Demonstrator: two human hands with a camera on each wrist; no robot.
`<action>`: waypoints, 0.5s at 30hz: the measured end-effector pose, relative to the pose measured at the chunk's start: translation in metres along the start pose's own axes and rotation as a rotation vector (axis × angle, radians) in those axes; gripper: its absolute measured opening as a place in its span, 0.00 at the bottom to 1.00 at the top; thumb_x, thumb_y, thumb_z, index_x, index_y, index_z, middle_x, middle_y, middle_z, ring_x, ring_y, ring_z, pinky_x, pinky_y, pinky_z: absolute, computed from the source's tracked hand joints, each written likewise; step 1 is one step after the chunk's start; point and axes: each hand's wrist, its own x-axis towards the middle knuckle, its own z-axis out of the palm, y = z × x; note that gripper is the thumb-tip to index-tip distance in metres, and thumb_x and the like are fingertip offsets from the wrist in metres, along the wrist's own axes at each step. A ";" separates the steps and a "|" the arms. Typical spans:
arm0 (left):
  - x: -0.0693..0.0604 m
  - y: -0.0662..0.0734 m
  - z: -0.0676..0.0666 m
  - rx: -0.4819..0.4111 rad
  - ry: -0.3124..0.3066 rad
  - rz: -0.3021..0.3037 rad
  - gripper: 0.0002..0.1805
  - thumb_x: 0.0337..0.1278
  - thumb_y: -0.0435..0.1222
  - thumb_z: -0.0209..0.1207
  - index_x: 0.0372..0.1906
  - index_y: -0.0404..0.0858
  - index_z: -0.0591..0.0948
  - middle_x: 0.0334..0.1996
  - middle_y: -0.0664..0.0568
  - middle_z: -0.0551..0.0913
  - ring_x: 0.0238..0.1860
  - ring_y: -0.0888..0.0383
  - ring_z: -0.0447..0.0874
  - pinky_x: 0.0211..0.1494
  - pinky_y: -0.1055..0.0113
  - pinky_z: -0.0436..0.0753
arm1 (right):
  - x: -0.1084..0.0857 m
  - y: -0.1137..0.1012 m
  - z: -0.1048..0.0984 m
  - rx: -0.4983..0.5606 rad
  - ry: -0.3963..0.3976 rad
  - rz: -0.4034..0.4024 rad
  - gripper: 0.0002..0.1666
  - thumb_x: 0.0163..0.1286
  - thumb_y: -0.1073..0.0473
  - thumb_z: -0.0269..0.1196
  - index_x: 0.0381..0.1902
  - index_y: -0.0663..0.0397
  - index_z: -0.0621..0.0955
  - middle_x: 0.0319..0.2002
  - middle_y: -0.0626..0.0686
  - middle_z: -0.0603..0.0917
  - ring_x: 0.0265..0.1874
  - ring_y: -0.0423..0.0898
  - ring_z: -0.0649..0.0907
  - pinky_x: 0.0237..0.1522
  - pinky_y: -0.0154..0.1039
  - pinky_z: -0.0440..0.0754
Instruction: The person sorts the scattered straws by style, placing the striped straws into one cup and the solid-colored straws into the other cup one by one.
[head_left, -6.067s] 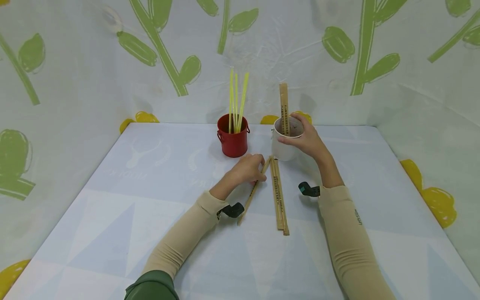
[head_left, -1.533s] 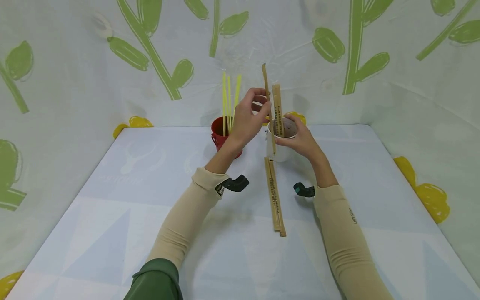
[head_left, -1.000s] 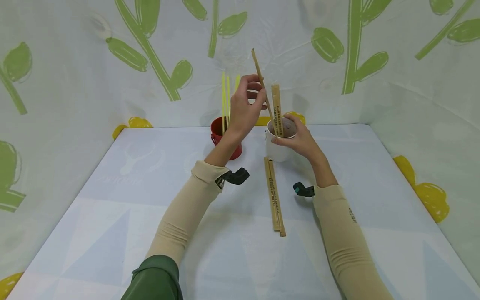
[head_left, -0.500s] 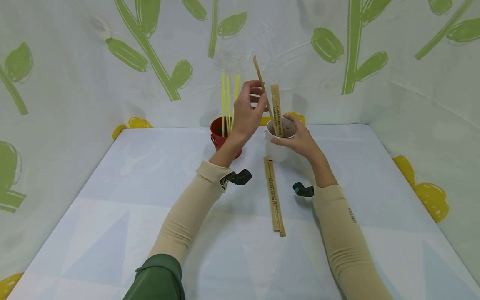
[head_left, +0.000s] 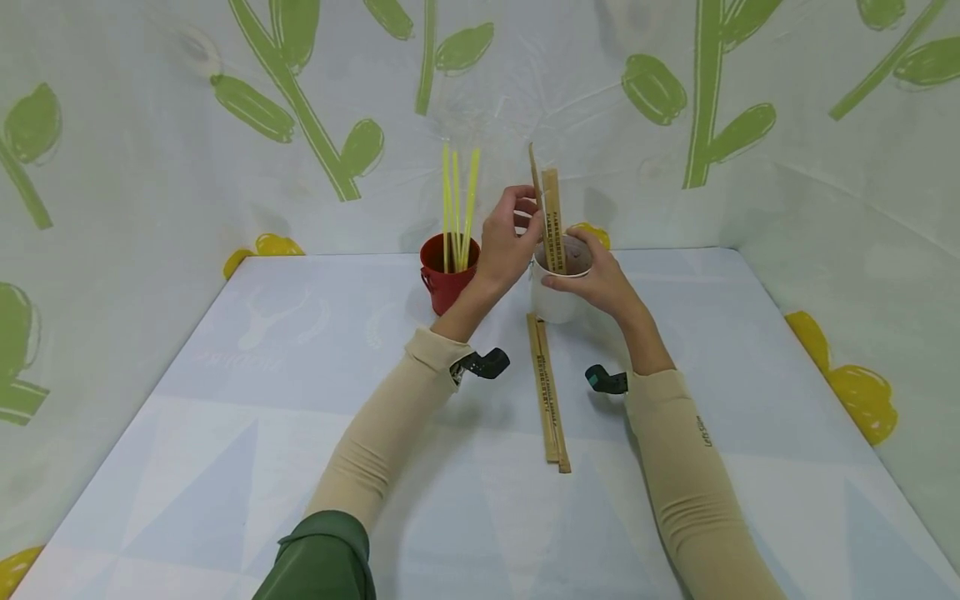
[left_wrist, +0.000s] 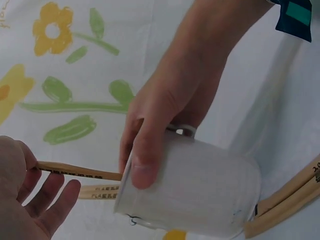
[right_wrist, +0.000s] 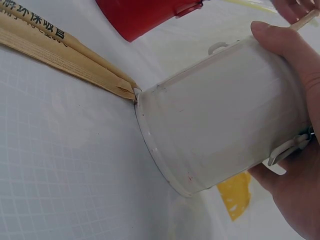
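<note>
A paper-wrapped straw [head_left: 535,171] stands nearly upright, pinched by my left hand [head_left: 512,237] near the white pail. In the left wrist view this straw [left_wrist: 80,171] reaches past the pail's rim, its lower end hidden inside. Other wrapped straws [head_left: 554,225] lean in the same white pail [head_left: 553,298]. My right hand [head_left: 609,279] grips the pail at its rim, the thumb [right_wrist: 280,37] outside on the near wall. Just in front of the pail's base, more wrapped straws [head_left: 550,392] lie side by side on the table.
Left of the white pail stands a red pail [head_left: 447,287] with several yellow straws [head_left: 470,204] upright in it, partly behind my left forearm. A pale patterned cloth covers the table [head_left: 247,467]. Behind rises a white curtain [head_left: 570,100] with printed leaves.
My left hand has raised a wrapped straw from the table to the white pail, then lowered it there over the last second. My right hand keeps its grip on the pail.
</note>
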 end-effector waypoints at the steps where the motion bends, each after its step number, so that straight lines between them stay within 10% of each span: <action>1: -0.001 -0.002 0.001 0.004 -0.005 -0.003 0.16 0.68 0.32 0.53 0.58 0.35 0.72 0.42 0.43 0.81 0.38 0.53 0.84 0.40 0.70 0.86 | 0.000 0.000 0.000 0.001 0.001 -0.005 0.60 0.48 0.35 0.75 0.74 0.38 0.58 0.74 0.49 0.60 0.71 0.55 0.62 0.69 0.64 0.65; 15: -0.009 -0.017 0.015 -0.001 -0.043 -0.009 0.16 0.68 0.33 0.54 0.58 0.35 0.72 0.41 0.44 0.82 0.38 0.52 0.84 0.39 0.71 0.85 | 0.000 0.003 0.000 -0.001 0.001 -0.035 0.59 0.50 0.36 0.75 0.74 0.40 0.58 0.74 0.52 0.61 0.68 0.56 0.66 0.66 0.61 0.71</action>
